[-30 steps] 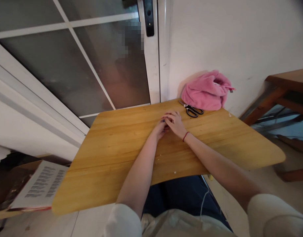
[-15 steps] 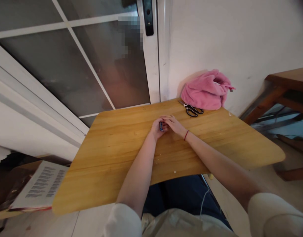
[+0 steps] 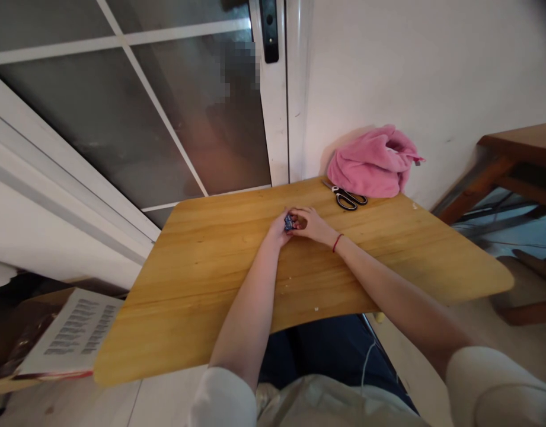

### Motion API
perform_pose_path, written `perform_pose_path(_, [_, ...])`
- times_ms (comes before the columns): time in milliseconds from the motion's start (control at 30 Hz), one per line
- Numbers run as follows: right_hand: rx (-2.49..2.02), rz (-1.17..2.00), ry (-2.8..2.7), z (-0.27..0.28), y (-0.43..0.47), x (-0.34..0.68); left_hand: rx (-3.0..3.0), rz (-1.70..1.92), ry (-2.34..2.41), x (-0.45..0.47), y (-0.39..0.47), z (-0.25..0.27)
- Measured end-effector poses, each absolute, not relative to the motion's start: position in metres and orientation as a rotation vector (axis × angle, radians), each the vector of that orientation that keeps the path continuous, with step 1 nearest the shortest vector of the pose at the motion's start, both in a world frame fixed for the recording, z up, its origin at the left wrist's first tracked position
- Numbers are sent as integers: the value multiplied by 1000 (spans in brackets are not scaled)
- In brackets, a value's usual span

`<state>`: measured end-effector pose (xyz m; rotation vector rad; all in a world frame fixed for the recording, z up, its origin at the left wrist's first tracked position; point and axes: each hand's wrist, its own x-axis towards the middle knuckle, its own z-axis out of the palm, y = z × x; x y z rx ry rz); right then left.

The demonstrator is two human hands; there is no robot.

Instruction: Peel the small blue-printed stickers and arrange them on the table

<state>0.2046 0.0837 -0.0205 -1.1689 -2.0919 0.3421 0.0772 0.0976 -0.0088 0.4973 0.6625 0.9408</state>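
Observation:
Both of my hands meet over the middle of the wooden table (image 3: 219,261). Between them is a small blue object (image 3: 289,222) with paler patches, too small to make out its kind. My left hand (image 3: 280,229) is closed around it from the left, with the palm side turned inward. From the right, my right hand (image 3: 313,226), a red string at its wrist, curves its fingers and thumb against the object. Parts of the object and some fingertips are hidden by the hands.
Black-handled scissors (image 3: 348,198) lie at the table's back edge, partly under a pink plush cloth (image 3: 371,163). Tiny white scraps (image 3: 316,309) lie near the front edge. A box with a printed panel (image 3: 79,332) stands at the lower left. A wooden stand (image 3: 521,142) is at right.
My right thumb has spread away from its fingers and now meets the object's near side. The blue object has turned and shows a broader face.

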Motion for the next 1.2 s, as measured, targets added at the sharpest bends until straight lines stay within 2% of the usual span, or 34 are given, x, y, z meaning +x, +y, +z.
perform_pose_path(1200, [-1168,553,-2074,-18,91,213,598,843,590,77,94,-7])
